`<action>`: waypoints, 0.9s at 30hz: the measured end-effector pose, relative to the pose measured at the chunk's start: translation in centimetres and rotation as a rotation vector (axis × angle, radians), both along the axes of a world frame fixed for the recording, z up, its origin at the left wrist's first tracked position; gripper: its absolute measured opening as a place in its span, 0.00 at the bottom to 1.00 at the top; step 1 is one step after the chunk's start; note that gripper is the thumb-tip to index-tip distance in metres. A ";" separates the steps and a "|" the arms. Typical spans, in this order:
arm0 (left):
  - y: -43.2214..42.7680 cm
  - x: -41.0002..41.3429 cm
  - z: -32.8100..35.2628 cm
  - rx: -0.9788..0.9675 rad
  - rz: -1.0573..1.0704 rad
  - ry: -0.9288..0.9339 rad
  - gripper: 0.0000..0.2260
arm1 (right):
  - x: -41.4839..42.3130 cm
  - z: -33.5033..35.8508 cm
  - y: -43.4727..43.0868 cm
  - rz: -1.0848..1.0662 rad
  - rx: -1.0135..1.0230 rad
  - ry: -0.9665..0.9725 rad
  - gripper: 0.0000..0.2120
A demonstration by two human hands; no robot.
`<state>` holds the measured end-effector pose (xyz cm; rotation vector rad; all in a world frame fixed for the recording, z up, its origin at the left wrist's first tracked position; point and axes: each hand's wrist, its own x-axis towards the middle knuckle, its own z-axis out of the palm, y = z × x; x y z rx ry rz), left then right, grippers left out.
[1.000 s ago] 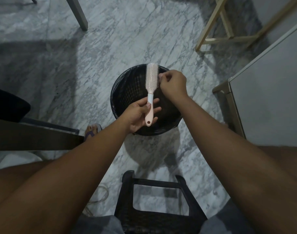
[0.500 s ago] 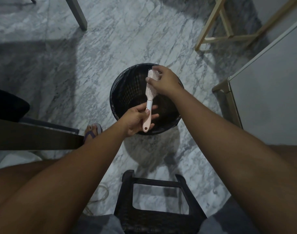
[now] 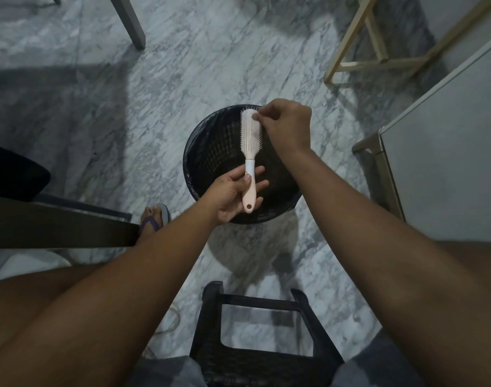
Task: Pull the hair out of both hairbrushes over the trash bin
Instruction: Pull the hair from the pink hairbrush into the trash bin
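My left hand (image 3: 233, 195) grips brush (image 3: 251, 135) handle over bin (image 3: 190, 152) | right hand (image 3: 286, 124) pinches bristles near tip | I judge: first brush mid-clean, second unseen, left to do

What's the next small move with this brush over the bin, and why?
Probably draw the right hand away from the hairbrush: its fingertips pinch at the bristles near the head's far end, the left hand grips the handle, and the trash bin sits directly below.

hairbrush (image 3: 251, 135) above trash bin (image 3: 208, 152), stool (image 3: 255, 331) nearer.
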<state>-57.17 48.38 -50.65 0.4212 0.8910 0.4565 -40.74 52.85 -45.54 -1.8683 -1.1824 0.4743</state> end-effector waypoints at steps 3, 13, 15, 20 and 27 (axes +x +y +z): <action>0.1 -0.4 -0.1 -0.001 0.014 0.023 0.14 | 0.6 0.1 0.4 -0.069 0.055 0.114 0.06; 0.1 -0.3 0.4 0.023 -0.019 0.044 0.15 | 0.2 -1.3 -1.3 0.103 -0.399 0.323 0.12; 0.1 -0.3 0.4 0.012 0.002 0.023 0.14 | 0.3 -1.1 -1.2 0.061 -0.345 0.287 0.12; 0.4 -0.8 0.3 0.001 0.031 0.020 0.14 | 1.4 -1.2 -0.7 -0.070 -0.178 0.223 0.10; 0.6 -1.0 0.0 0.021 -0.038 0.048 0.15 | 1.0 -1.9 -2.2 0.150 -0.506 0.238 0.20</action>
